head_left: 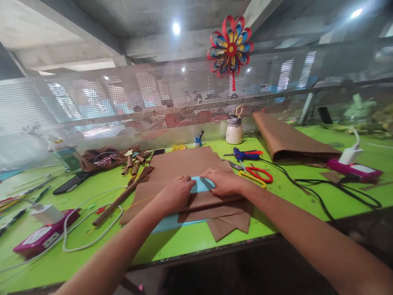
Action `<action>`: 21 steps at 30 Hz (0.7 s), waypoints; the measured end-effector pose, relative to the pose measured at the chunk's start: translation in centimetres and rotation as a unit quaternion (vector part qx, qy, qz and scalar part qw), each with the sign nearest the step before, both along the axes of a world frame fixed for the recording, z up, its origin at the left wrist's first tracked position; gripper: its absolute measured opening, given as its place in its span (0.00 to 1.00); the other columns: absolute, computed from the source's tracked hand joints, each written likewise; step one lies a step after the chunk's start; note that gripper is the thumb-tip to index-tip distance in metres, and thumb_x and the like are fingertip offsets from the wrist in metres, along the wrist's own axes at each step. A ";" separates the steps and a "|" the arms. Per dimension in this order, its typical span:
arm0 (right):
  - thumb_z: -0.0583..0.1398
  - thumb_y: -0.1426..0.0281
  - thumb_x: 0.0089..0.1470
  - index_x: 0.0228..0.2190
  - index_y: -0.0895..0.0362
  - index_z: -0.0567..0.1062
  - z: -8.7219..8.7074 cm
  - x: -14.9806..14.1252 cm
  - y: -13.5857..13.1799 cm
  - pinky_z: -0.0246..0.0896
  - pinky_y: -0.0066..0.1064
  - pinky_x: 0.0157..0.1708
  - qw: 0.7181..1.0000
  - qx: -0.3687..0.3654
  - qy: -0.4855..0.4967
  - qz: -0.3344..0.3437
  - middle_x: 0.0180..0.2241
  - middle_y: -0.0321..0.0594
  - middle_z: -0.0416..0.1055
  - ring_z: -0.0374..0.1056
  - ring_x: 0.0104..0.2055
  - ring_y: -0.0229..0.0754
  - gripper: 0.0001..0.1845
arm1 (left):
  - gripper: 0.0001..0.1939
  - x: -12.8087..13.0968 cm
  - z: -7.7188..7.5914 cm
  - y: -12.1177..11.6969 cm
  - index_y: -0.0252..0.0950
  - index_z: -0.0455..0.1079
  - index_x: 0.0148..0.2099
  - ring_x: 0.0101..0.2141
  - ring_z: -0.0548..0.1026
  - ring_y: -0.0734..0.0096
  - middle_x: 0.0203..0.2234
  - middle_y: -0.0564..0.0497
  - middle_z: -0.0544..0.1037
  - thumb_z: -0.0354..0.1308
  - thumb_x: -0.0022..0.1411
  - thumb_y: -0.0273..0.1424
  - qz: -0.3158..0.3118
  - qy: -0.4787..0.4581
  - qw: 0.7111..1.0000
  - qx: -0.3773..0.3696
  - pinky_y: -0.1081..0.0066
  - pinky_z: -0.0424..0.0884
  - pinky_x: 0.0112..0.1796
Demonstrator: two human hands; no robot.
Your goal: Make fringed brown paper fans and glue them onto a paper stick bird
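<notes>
A small light-blue piece of paper (202, 185) lies over brown paper (184, 161) at the middle of the green table. My left hand (177, 194) is closed at its left end, fingertips pressed onto the paper. On the right end, my right hand (223, 182) is closed too, its thumb and fingers holding the blue piece. Under both hands the brown paper is layered, with cut brown pieces (231, 224) sticking out at the front. Part of a larger light-blue sheet (167, 223) shows beneath. Scissors (259, 175) with red and yellow handles lie right of my right hand.
A blue glue gun (245, 154) with a black cord (302, 184) lies behind the scissors. Rolled brown paper (285, 137), a white bottle (234, 132) and a purple power strip (356, 169) stand around. To the left are a brown paper stick (118, 201), white cable (65, 235) and phone (71, 182).
</notes>
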State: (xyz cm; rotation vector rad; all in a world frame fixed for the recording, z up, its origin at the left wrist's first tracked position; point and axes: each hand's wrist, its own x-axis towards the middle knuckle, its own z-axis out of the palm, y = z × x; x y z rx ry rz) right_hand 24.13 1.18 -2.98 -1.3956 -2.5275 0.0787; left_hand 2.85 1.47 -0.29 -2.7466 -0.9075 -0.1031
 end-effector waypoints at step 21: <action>0.66 0.77 0.32 0.44 0.56 0.70 -0.4 0.2 1.8 0.62 0.28 0.29 0.683 -0.247 0.687 -0.017 0.29 0.35 0.72 0.66 0.28 0.36 0.32 | 0.29 -0.3 -1.0 0.9 0.38 0.53 0.60 0.45 0.64 0.56 0.46 0.42 0.64 0.51 0.58 0.37 0.040 -0.202 0.977 0.049 0.57 0.60 0.47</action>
